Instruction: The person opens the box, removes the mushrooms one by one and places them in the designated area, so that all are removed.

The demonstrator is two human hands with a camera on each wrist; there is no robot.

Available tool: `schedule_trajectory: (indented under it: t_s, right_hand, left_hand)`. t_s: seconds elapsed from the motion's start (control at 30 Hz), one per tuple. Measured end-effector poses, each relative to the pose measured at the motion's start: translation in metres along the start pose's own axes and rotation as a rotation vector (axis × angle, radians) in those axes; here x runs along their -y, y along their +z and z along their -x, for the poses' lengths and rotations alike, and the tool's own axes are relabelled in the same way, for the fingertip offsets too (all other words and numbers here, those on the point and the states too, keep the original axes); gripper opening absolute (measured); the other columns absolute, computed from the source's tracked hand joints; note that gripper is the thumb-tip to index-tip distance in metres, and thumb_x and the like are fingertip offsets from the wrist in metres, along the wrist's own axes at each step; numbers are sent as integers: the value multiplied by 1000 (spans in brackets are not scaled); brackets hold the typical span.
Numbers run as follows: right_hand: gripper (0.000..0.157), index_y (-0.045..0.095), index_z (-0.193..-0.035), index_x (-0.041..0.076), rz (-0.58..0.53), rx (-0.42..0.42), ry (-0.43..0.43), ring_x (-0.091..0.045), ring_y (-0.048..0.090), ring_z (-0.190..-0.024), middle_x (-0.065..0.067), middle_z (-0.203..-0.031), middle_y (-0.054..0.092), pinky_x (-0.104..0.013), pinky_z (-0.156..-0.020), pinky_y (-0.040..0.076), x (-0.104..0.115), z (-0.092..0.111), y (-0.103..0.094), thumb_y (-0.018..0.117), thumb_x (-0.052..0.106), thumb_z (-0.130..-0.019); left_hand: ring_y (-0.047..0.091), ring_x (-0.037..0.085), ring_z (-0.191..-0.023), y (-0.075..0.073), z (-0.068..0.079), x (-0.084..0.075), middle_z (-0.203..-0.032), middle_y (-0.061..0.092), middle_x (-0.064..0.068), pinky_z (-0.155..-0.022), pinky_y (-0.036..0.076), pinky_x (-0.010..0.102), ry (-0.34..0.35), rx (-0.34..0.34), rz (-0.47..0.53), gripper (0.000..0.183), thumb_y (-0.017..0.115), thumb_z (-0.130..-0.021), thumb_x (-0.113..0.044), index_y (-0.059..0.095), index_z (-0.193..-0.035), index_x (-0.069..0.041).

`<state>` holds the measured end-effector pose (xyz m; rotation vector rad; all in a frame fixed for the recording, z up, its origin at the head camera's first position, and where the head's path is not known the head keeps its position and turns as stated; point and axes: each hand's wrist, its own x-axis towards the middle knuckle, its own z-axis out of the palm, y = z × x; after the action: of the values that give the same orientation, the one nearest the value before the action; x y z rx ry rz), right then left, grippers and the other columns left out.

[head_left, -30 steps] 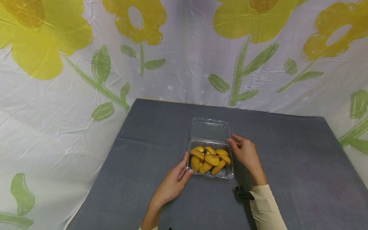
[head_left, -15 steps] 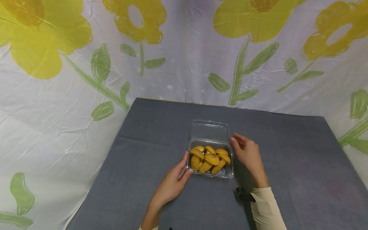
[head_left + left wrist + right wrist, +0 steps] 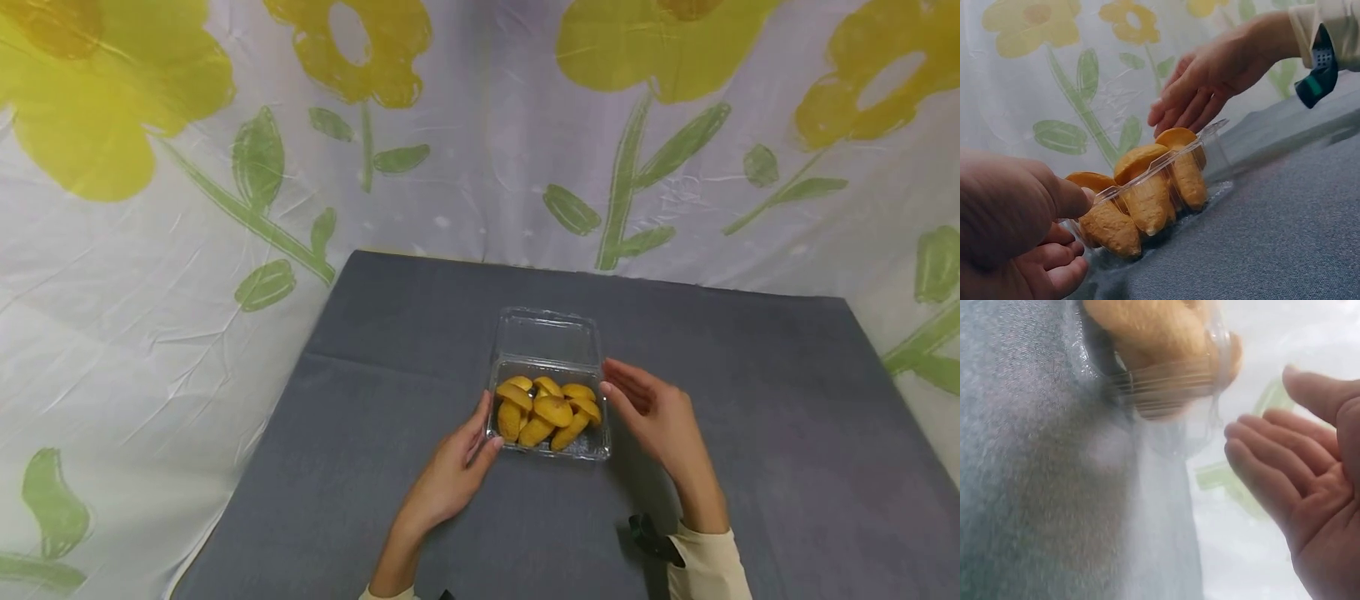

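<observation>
A clear plastic clamshell box (image 3: pixel 595 450) lies on the table with its lid (image 3: pixel 547 340) tipped back, away from me. Several yellow-brown mushrooms (image 3: pixel 552 411) fill its base, stems pointing mostly toward me. My left hand (image 3: pixel 450 479) holds the box at its near left corner, thumb at the front and fingers along the side; in the left wrist view the thumb (image 3: pixel 1075 199) meets the rim. Beside the box's right edge is my right hand (image 3: pixel 660 417), its fingers extended and holding nothing. In the right wrist view a gap shows between its fingers (image 3: pixel 1272 465) and the box wall.
A dark grey cloth (image 3: pixel 405 333) covers the table. Behind and to the left hangs a white curtain (image 3: pixel 480 167) printed with yellow flowers. A dark strap device (image 3: pixel 654 542) sits on the right wrist.
My right hand has come off the box's hinge corner and moved slightly right and toward me, its fingers straighter. The left hand keeps its hold, and the lid still lies back.
</observation>
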<state>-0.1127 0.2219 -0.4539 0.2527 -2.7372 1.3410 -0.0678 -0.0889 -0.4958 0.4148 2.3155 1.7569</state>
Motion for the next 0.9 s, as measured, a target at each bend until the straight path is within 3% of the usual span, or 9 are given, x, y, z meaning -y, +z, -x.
schedule_trajectory:
  t_s: [0.03,0.13,0.2,0.37,0.5,0.6,0.9]
  right_hand:
    - [51,62,-149,9,0,11,-4,-24,70,-123,-8,-142,68,-7,-91,51,2,2,-1,68,36,-106]
    - [53,61,-150,11,16,41,-19,-25,69,-125,-6,-144,67,-17,-93,57,4,8,-4,72,33,-103]
    - [54,62,-150,13,37,53,-33,-24,70,-124,-5,-143,67,-17,-93,57,4,12,-5,76,30,-101]
    - [56,65,-147,14,77,55,-100,-22,71,-120,-4,-139,69,-6,-93,49,5,20,-2,83,22,-95]
    - [55,67,-144,11,112,51,-177,-27,72,-118,-7,-137,71,-28,-93,60,4,21,4,85,17,-92]
    - [54,68,-142,7,143,45,-233,-31,73,-115,-13,-134,72,-45,-91,62,3,21,9,85,11,-91]
    - [52,69,-141,7,233,31,-257,-35,75,-107,-18,-124,74,-52,-85,63,6,22,16,84,6,-91]
  left_hand:
    - [31,21,-155,0,0,0,-173,21,8,-121,36,39,0,-1,1,70,59,-111,-20,20,-168,-6]
    - [32,21,-155,0,0,-1,-173,21,8,-121,36,39,-1,-6,-6,70,59,-111,-20,21,-168,-6]
    - [32,22,-155,0,0,-1,-173,21,8,-121,36,40,-1,-9,-7,70,59,-111,-20,21,-168,-6]
    - [33,22,-154,0,1,-2,-173,22,8,-121,37,40,-6,-12,-11,70,60,-110,-19,22,-168,-6]
    - [34,22,-154,0,0,-2,-173,23,7,-121,37,40,-7,-15,-22,70,60,-110,-19,23,-168,-6]
    - [34,22,-154,0,1,-2,-173,23,8,-120,37,40,-6,-16,-31,69,60,-110,-19,23,-168,-6]
    - [33,27,-154,1,1,-2,-172,23,12,-120,35,43,20,-16,-33,68,59,-111,-18,23,-167,-3]
